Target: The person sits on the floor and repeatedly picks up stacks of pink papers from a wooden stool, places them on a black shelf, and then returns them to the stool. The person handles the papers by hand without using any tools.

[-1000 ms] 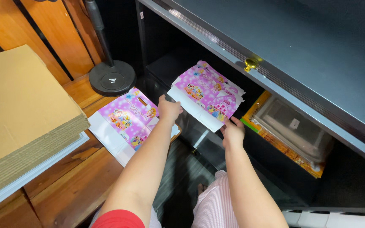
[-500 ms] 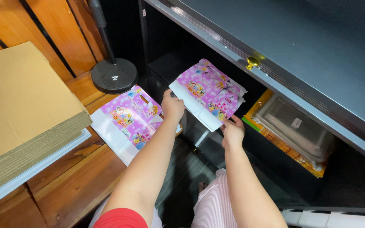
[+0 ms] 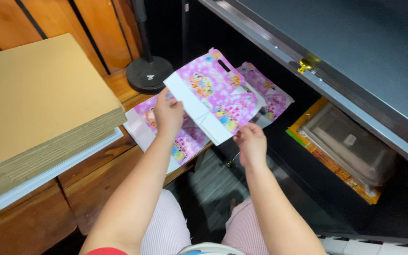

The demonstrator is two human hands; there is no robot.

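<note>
Both hands hold one flat pink paper gift bag (image 3: 213,97) with cartoon prints and a white folded base, lifted above the others. My left hand (image 3: 167,113) grips its left edge. My right hand (image 3: 250,141) pinches its lower right corner. Under it, another pink bag (image 3: 185,139) lies on the wooden platform by my left hand. A third pink bag (image 3: 267,94) rests further back in the dark recess under the shelf.
A thick stack of flat cardboard sheets (image 3: 34,108) sits on the left. A round black stand base (image 3: 149,73) stands behind the bags. Clear packets on an orange-edged sheet (image 3: 343,148) lie at the right under a grey metal shelf (image 3: 355,52).
The bag held in both hands has moved left and up, away from the recess, over the bag on the wooden platform. A third bag now shows behind it.
</note>
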